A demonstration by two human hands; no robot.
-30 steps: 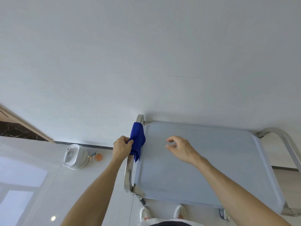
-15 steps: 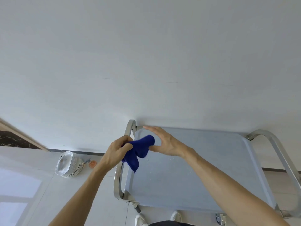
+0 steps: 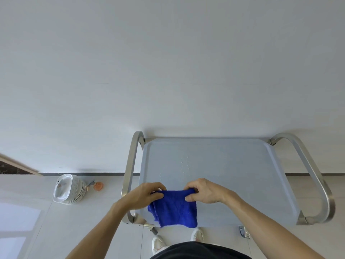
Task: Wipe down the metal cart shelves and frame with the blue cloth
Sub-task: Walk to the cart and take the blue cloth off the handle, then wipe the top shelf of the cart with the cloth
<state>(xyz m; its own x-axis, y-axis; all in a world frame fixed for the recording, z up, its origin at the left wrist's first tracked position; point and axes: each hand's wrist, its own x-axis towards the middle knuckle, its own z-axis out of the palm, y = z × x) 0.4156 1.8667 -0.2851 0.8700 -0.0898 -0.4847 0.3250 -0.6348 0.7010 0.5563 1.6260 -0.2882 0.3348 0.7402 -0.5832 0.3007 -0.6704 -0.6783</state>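
The metal cart (image 3: 233, 172) stands against a white wall, its pale top shelf facing me, with curved steel handles on the left (image 3: 130, 169) and right (image 3: 315, 176). A blue cloth (image 3: 175, 210) hangs spread over the near-left part of the shelf. My left hand (image 3: 145, 195) pinches its upper left corner and my right hand (image 3: 203, 191) pinches its upper right corner. A few water droplets (image 3: 184, 165) dot the shelf beyond the cloth.
A stack of white bowls (image 3: 67, 189) sits on the tiled floor left of the cart, with a small orange object (image 3: 98, 186) beside it. My white shoes (image 3: 158, 243) show below the cart's near edge. A caster bracket (image 3: 244, 231) is under the near right.
The cloth left the left handle, where my left hand alone held it. My right hand took hold too, and both hands drew it toward me and spread it flat.
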